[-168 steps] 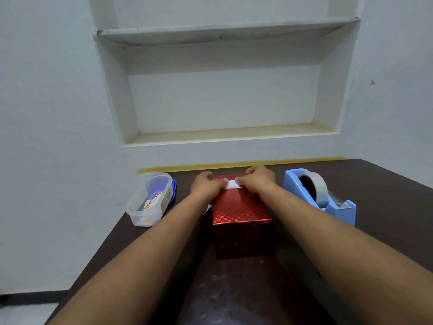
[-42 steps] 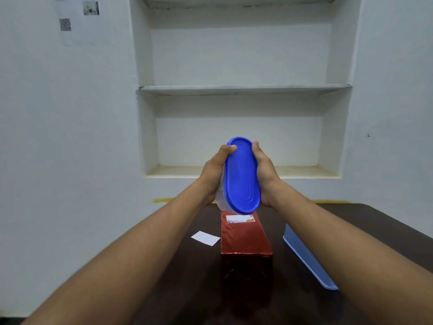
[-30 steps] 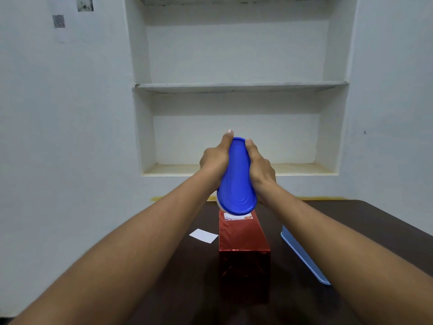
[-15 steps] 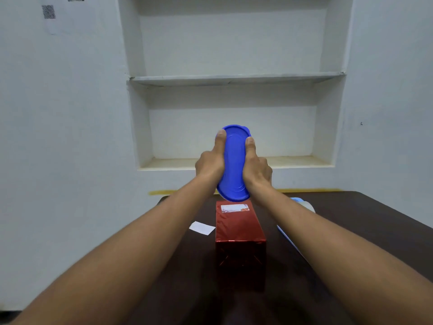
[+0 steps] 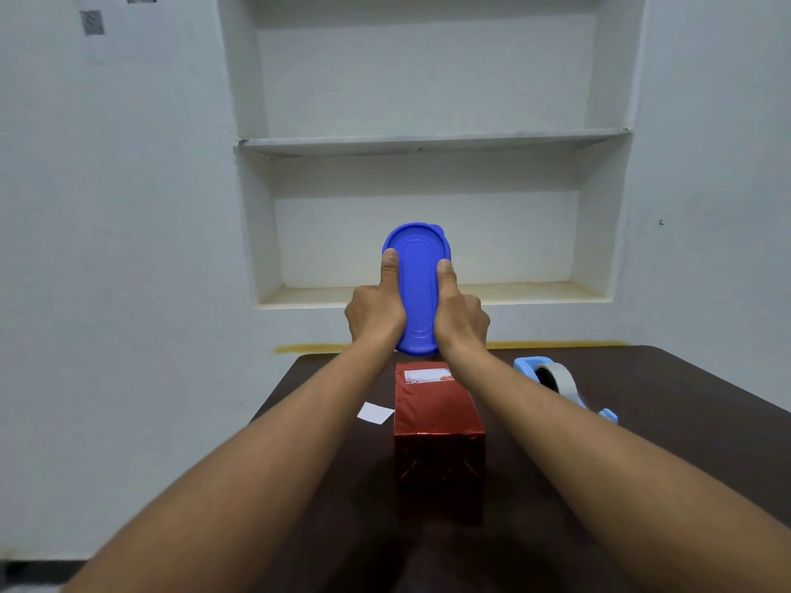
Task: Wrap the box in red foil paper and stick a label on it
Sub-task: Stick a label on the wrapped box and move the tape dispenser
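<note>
Both hands, the left hand (image 5: 373,316) and right hand (image 5: 460,318), grip a blue-lidded container (image 5: 417,293) above the red foil-wrapped box (image 5: 436,415), thumbs pressing its lid. The box stands on the worktop (image 5: 663,404), label (image 5: 428,375) already stuck on top. Wrapping looks finished; setting the closed container down likely remains.

container (image 5: 417,288) raised off table | lid now faces camera | thumbs pressing lid

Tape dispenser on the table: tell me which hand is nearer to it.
Right. The right hand grips the blue lid on the side toward the tape dispenser, up and to its left. The left hand holds the lid's far side, farther away.
</note>
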